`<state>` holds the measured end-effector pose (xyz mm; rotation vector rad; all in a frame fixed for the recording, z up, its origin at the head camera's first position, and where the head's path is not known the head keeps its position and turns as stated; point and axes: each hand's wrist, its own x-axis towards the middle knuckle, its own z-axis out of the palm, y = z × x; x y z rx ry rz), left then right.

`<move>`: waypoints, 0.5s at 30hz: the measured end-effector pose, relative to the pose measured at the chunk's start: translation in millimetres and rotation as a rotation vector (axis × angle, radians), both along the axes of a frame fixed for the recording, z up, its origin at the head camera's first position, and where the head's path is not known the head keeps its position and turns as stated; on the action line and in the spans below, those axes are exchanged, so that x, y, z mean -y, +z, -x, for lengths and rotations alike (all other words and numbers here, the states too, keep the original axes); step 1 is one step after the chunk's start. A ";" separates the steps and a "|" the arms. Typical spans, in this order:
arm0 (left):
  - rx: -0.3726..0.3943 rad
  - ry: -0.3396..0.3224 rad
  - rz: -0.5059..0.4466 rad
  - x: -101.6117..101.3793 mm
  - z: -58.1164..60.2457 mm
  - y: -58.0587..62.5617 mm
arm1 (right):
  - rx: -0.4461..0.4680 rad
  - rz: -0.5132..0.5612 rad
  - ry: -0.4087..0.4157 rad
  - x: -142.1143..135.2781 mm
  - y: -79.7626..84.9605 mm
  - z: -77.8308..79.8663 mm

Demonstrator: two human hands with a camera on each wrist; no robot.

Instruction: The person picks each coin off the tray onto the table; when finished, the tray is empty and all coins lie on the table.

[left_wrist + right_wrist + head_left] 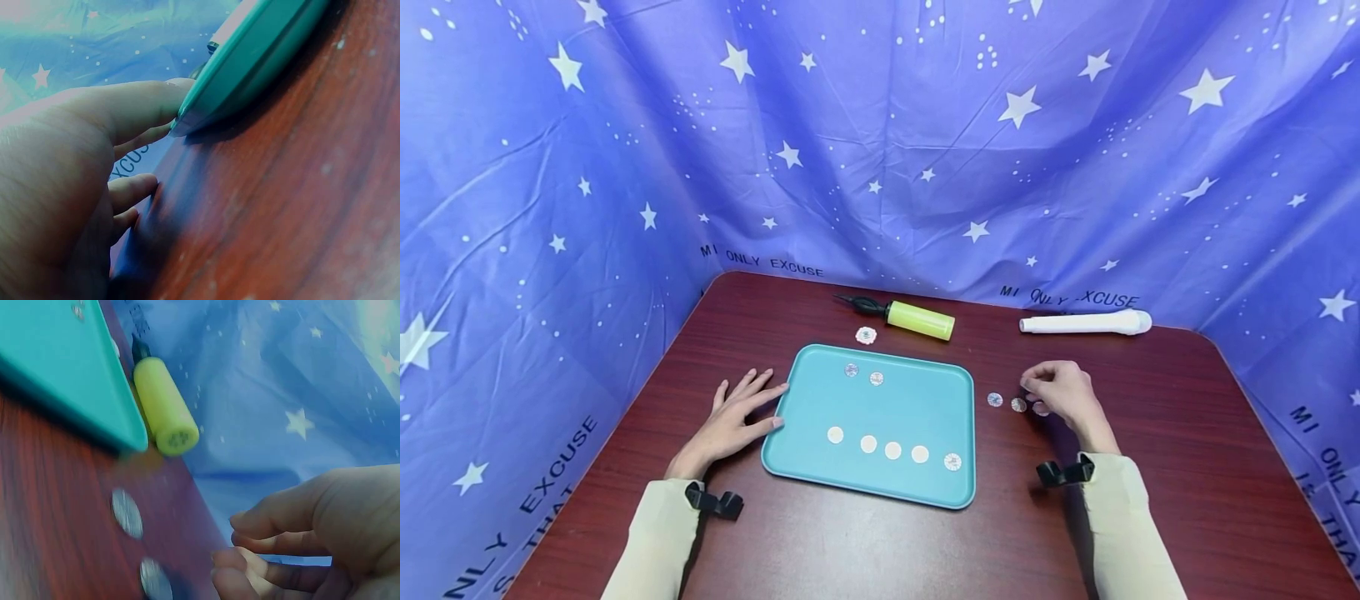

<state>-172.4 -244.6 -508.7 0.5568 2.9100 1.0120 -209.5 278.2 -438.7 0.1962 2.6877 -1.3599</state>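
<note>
Spread out on the table, my left hand (733,425) touches the left rim of a turquoise tray (805,408) with its thumb and index fingertips. In the left wrist view its other fingers lie beside the tray's edge. My right hand (1066,396) is above the table right of the tray, fingers loosely bent. The right wrist view shows a gap between thumb and fingers with nothing in it. Close by in a row lie small round shiny discs: one disc (995,400), a second disc (1018,405), and a third disc (1040,408) partly under the hand.
Inside the tray are two patterned discs (876,378) near the back, several pale discs (892,451) and a patterned disc (952,462) along the front. Behind it lie a scalloped white piece (866,335), a yellow-green hand pump (921,321) and a white wand-shaped object (1082,322). A starry curtain (887,150) borders the table.
</note>
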 end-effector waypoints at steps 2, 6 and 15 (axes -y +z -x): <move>-0.002 0.000 0.001 0.0 -0.1 -0.1 | -0.018 -0.016 0.029 10.8 2.9 4.0; -0.002 0.004 -0.001 -0.1 0.1 0.3 | -0.045 -0.035 0.091 33.9 7.4 12.9; 0.006 0.004 0.002 -0.4 -0.5 0.6 | -0.053 -0.023 0.182 77.3 15.9 23.7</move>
